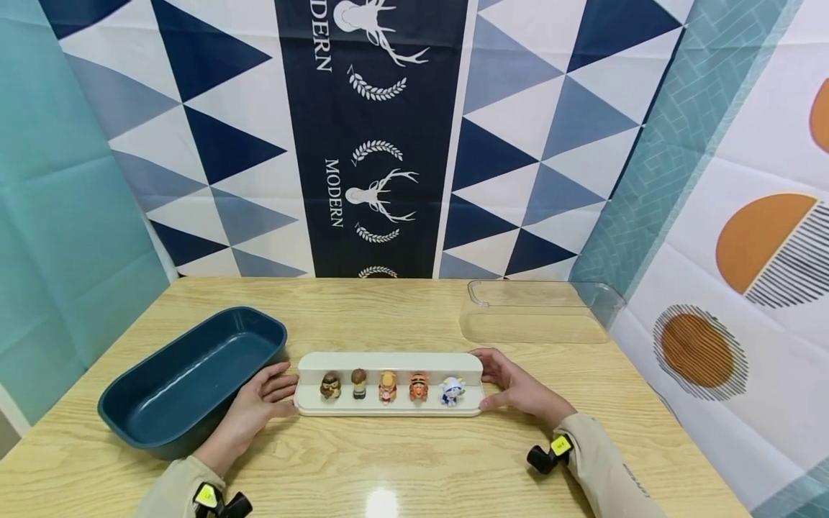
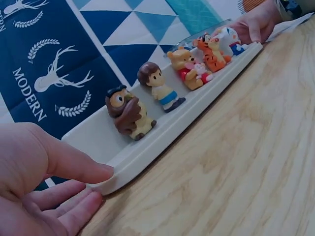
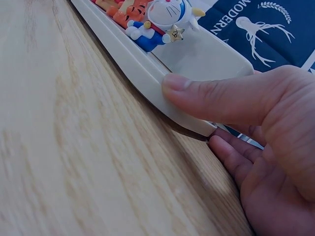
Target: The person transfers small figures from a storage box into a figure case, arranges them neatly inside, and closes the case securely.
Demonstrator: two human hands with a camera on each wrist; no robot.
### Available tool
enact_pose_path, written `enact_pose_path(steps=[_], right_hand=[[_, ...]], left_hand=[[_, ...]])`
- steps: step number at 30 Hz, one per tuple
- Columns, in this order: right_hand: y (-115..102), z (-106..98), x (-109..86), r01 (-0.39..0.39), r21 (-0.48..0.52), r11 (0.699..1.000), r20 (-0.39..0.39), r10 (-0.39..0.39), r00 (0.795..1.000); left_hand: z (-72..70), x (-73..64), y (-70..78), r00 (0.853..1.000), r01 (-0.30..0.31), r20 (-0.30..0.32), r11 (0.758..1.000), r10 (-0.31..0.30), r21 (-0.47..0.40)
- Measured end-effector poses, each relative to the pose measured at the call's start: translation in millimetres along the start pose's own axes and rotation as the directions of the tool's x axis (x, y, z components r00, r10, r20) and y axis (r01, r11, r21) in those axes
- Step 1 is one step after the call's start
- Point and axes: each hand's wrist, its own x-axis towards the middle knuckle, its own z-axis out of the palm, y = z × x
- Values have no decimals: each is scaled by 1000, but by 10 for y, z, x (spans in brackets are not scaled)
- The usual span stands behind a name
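A long white display rack [image 1: 388, 361] with a raised back wall lies across the middle of the wooden table. Five is avoided here: several small figurines stand in a row on it, among them an owl [image 2: 130, 113], a boy in blue shorts [image 2: 160, 88] and a yellow bear in a red top [image 2: 187, 69]. Farther right come an orange tiger [image 1: 418, 387] and a white-and-blue cat figure [image 3: 157, 24] with a star. My left hand [image 1: 249, 409] grips the rack's left end, thumb on the front rim, fingers below. At the right end, my right hand [image 1: 518, 386] pinches the rim likewise.
A deep dark-teal basin [image 1: 139, 430] stands on the left, close beside my left forearm. Toward the back right lies a clear plastic tray [image 1: 537, 331]. Patterned cloth hangs behind the table [image 1: 414, 467] and along both sides.
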Motion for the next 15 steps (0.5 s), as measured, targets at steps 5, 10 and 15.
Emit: enact_pose_path(steps=[5, 10, 15], right_hand=[[22, -9, -5, 2, -2, 1000, 2, -2, 1000], [26, -8, -2, 0, 2, 1000, -3, 0, 1000], [11, 0, -2, -14, 9, 1000, -13, 14, 1000]], left_hand=[[0, 4, -45, 1000, -15, 5, 1000, 15, 25], [3, -1, -72, 1000, -16, -23, 999, 17, 32], [-2, 6, -66, 999, -24, -33, 999, 25, 42]])
